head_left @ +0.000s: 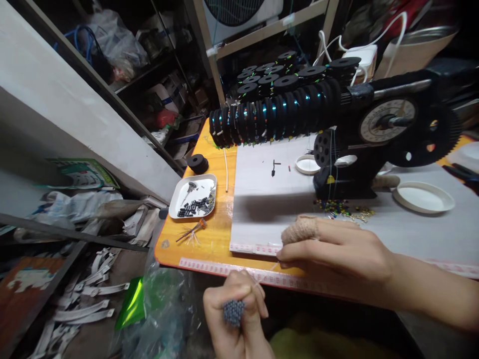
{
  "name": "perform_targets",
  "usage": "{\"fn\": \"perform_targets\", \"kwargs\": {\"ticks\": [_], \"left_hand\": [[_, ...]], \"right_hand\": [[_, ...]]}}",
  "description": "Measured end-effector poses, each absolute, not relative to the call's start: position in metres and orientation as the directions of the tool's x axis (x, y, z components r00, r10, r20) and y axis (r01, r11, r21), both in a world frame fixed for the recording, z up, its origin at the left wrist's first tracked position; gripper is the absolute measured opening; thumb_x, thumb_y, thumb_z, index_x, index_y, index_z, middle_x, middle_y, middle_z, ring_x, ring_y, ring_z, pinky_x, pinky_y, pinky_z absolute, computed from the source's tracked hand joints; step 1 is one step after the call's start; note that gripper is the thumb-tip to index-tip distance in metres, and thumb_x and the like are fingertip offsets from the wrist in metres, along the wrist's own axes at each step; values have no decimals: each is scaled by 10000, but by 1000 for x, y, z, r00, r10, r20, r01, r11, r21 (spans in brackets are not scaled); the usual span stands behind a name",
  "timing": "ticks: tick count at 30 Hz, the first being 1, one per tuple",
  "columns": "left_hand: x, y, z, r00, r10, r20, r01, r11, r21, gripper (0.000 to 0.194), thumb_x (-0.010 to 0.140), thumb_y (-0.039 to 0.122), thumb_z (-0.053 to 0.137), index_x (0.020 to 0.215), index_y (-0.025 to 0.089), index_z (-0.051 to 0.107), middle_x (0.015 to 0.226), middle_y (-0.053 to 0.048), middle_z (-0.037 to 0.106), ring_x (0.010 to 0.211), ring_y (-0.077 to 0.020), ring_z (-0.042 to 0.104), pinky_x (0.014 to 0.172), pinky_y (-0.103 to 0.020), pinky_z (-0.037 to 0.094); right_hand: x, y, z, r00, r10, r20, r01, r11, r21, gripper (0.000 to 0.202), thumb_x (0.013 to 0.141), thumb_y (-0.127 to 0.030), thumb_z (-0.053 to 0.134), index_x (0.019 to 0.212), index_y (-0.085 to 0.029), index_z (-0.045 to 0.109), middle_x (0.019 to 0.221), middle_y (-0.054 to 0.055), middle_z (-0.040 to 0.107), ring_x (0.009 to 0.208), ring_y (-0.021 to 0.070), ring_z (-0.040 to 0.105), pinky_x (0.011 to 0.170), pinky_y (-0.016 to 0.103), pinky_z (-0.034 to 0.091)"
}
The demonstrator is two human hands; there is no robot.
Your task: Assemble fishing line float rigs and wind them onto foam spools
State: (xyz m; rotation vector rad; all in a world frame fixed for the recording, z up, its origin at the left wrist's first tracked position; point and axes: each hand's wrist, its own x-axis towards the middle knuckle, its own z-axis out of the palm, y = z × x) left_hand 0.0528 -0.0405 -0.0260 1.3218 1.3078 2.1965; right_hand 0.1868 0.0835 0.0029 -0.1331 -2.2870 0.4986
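Observation:
My left hand point(247, 314), low in front of the table edge, is closed round a bundle of thin grey rods point(234, 313), seen end-on. My right hand point(337, 247) is over the front edge of the white board point(262, 209); its thumb and a finger wrapped in beige tape point(301, 229) come together in a pinch. A thin pale strand point(275, 268) runs from that pinch down towards my left hand; its far end is hidden. Beyond my right hand, small coloured beads or float parts point(344, 208) lie at the foot of a black machine.
The black machine point(344, 172) carries a long row of black spools point(273, 117) above the board. A white tray point(174, 204) with small black and metal parts stands left. White dishes point(422, 197) stand on the right. Measuring tape point(209, 264) runs along the table's front edge.

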Motion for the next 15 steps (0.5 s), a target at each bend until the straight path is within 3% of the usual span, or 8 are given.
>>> {"fn": "perform_targets", "kwargs": {"ticks": [4,7,10,13,15], "left_hand": [[47,-45,-31,-587,490,644,339,-574,745,66,977,176,542,989,227,582,560,75,461,439,-87,398,455,-225,362],[34,-48,-33,-560,450,695,359,-625,694,181,1002,217,517,824,219,553,487,85,444,366,-65,309,386,-188,303],[20,-54,-34,-412,564,715,323,-643,694,296,1018,253,494,727,205,513,456,78,485,333,-56,347,375,-163,363],[16,-58,-33,-521,458,720,421,-596,684,144,984,235,563,841,217,573,563,69,567,402,-74,454,399,-172,438],[17,-60,-32,-586,396,707,464,-552,693,43,938,219,634,909,205,606,775,28,667,469,-79,515,409,-189,471]], "right_hand": [[189,94,3,-723,62,688,-67,985,-159,161,1004,-139,469,1019,-142,630,942,94,684,828,181,619,744,333,535],[193,103,7,-679,1,734,-28,999,-26,181,988,-105,461,1053,-127,629,1028,136,703,1018,232,640,894,403,556],[194,100,13,-700,39,713,7,999,-47,187,972,-91,476,1084,-137,618,1115,151,714,1110,229,652,990,403,544],[188,85,17,-711,88,697,-39,986,-164,228,943,-66,465,1126,-113,592,1088,156,726,1030,185,690,907,283,564],[183,75,18,-689,95,718,-119,963,-242,244,925,-47,474,1136,-93,588,1027,142,727,964,164,691,856,245,550]]}}
